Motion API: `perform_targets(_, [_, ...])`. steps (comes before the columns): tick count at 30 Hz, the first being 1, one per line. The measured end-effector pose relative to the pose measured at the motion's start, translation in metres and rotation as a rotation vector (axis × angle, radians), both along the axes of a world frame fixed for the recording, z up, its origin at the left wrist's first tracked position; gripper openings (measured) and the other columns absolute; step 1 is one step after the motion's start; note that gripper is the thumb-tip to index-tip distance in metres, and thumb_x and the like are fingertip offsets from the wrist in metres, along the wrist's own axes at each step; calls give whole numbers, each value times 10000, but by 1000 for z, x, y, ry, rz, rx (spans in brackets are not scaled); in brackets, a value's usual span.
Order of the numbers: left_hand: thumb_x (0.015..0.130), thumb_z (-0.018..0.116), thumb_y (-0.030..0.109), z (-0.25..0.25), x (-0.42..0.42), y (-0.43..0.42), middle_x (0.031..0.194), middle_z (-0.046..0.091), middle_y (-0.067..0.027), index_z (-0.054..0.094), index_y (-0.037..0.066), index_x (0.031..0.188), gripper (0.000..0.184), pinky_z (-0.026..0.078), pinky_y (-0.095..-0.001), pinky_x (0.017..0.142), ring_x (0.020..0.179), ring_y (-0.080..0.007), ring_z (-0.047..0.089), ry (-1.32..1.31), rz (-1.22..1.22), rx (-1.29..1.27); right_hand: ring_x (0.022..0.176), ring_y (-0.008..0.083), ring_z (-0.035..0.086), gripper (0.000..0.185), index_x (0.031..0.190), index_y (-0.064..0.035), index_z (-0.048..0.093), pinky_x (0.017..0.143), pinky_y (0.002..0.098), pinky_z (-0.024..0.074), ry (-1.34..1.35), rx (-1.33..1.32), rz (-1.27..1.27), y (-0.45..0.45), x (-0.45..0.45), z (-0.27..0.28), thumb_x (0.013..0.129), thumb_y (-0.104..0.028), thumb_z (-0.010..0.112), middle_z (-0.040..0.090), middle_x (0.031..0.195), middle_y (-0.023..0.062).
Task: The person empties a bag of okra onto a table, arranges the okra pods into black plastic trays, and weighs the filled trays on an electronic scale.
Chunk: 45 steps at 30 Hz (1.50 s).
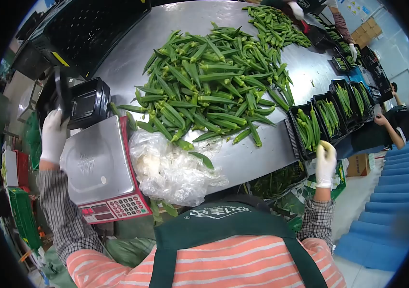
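In a white glove, my left hand [53, 136] is closed on the near edge of a black plastic tray [61, 91], tilted up beside a stack of black trays [89, 100]. My gloved right hand [326, 162], its fingertips yellowish, is bent at the near corner of a black tray of okra [294, 140]; its fingers look closed on the rim, partly hidden. Green okra pods [308, 126] lie lengthwise in that tray. A large heap of loose okra [204, 79] covers the middle of the metal table [267, 156].
A digital scale [99, 165] and a crumpled clear plastic bag [170, 168] lie near me. More filled okra trays [328, 115] line the right edge. A large black crate [89, 33] stands back left. A co-worker [382, 127] is at right; another person's gloved hands show at the far end.
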<state>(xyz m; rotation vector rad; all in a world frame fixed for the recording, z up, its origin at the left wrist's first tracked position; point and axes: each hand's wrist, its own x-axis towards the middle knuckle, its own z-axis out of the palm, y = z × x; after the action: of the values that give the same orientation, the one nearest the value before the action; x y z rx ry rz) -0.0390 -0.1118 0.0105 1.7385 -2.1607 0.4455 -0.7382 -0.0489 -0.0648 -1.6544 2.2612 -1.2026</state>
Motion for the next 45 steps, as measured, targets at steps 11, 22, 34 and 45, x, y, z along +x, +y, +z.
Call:
perform_targets(11, [608, 684, 33, 5, -91, 119, 908, 557, -145, 562, 15, 984, 396, 416, -420, 835, 901, -340, 517, -69, 113, 270, 835, 266, 577, 116, 883, -83, 596, 723, 377, 470, 444, -174, 858, -160, 213, -36, 777, -130, 602, 594, 889, 77])
perform_targets(22, [700, 594, 36, -82, -230, -45, 1049, 564, -124, 555, 30, 1121, 422, 400, -387, 923, 1016, -295, 526, -11, -275, 286, 909, 342, 595, 219, 933, -30, 571, 778, 422, 484, 547, 344, 725, -183, 209, -22, 722, -85, 548, 610, 923, 191])
perform_targets(34, [573, 616, 36, -122, -244, -95, 995, 506, -130, 506, 27, 1045, 485, 339, -397, 989, 1032, -315, 488, -240, -408, 558, 739, 148, 596, 263, 1025, -4, 552, 631, 273, 493, -985, 574, 673, -151, 120, -28, 805, -128, 621, 604, 857, 68])
perform_targets(45, [556, 650, 115, -135, -239, -95, 972, 513, -123, 524, 44, 1011, 477, 384, -396, 911, 978, -314, 497, -160, -431, 440, 936, 304, 524, 567, 1159, -67, 485, 781, 378, 425, 580, 340, 810, -122, 202, -72, 654, -169, 722, 541, 985, 117])
